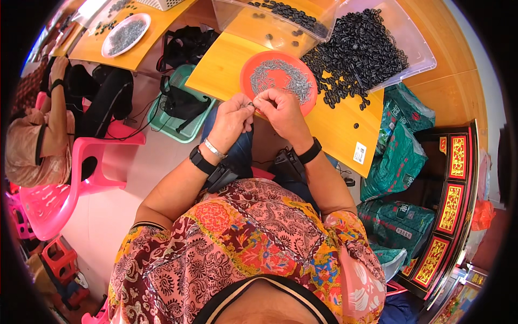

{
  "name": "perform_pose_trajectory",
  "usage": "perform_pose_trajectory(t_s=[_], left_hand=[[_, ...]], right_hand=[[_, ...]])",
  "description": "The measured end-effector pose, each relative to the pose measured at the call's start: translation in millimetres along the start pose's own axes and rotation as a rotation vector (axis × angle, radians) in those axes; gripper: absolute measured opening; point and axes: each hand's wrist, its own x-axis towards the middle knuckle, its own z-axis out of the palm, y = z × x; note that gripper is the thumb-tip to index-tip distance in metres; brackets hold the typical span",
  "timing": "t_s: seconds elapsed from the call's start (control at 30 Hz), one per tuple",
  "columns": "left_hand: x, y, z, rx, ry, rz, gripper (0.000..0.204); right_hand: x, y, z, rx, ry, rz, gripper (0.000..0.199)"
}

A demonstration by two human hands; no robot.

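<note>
My left hand (pixel 233 120) and my right hand (pixel 281 114) meet fingertip to fingertip at the near edge of a red-orange plate (pixel 246 69). Both are closed in a pinch. Something tiny and dark seems to be between the fingertips, too small and covered to name. Many small silvery metal pieces (pixel 297 81), thin and pin-like, lie spread on the plate. To the right of it spreads a big heap of small black oval parts (pixel 359 51), partly on the table and partly in a clear plastic bin (pixel 424 60) lying tipped toward me.
The yellow wooden table (pixel 216 67) ends just before my lap. Another clear bin (pixel 237 21) with black parts stands at the back. Green bags (pixel 396 162) crowd the right side. A green basket (pixel 154 116) sits on the floor. At left, another person (pixel 46 140) sits by a pink chair (pixel 75 183).
</note>
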Motion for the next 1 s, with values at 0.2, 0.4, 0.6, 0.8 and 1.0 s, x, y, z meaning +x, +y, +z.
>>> perform_pose_trajectory(t_s=[0.2, 0.4, 0.6, 0.8, 1.0], left_hand=[[-2.2, -2.4, 5.0, 0.045, 0.035, 0.026, 0.011], [-4.9, -2.7, 4.6, 0.040, 0.026, -0.011, 0.012], [2.4, -7.3, 4.7, 0.010, -0.031, 0.079, 0.011], [5.0, -1.7, -3.0, -0.053, -0.005, 0.073, 0.009], [3.4, -0.8, -1.6, -0.041, -0.031, 0.077, 0.011]], right_hand=[[-4.4, -6.3, 0.2, -0.047, 0.021, -0.001, 0.014], [-17.9, -3.8, 10.4, -0.001, 0.140, -0.010, 0.011], [-21.0, -6.4, -0.4, 0.133, 0.150, 0.089, 0.010], [-7.6, 12.3, -65.1, -0.202, 0.315, 0.050, 0.013], [-19.7, 42.9, -121.0, -0.912, 0.311, 0.127, 0.015]])
